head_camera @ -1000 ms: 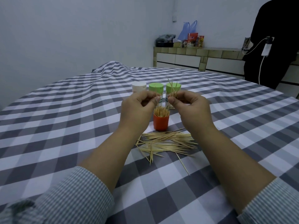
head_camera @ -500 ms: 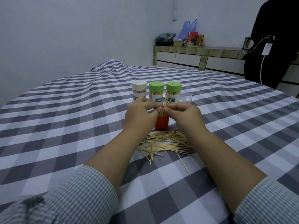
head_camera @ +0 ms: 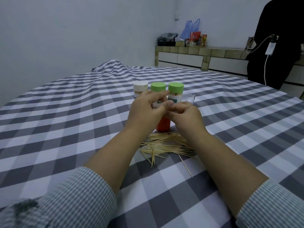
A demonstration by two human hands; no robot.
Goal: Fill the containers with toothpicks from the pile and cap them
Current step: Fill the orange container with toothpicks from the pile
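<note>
Your left hand [head_camera: 144,111] and right hand [head_camera: 184,114] met right over the orange container [head_camera: 163,126], which stood on the checked bench [head_camera: 65,129] just beyond the toothpick pile [head_camera: 166,143]. Both grips were narrow: your left thumb and fingers pinched a small bundle of toothpicks [head_camera: 165,102], and your right fingertips curled in against the same bundle from the other side. The sticks stood nearly upright between your fingers, above the container's mouth, which your hands hid.

Behind your hands stood three capped containers in a row: a white-capped one [head_camera: 140,87] on the left, then a green-capped one [head_camera: 158,87], then a second green-capped container [head_camera: 175,89], with toothpicks visible through its clear wall. Just right of that row lay a clear lid [head_camera: 188,97] on the cloth. One stray toothpick [head_camera: 185,166] lay apart from the pile, nearer you. A person in black [head_camera: 278,43] stood at the far right.
</note>
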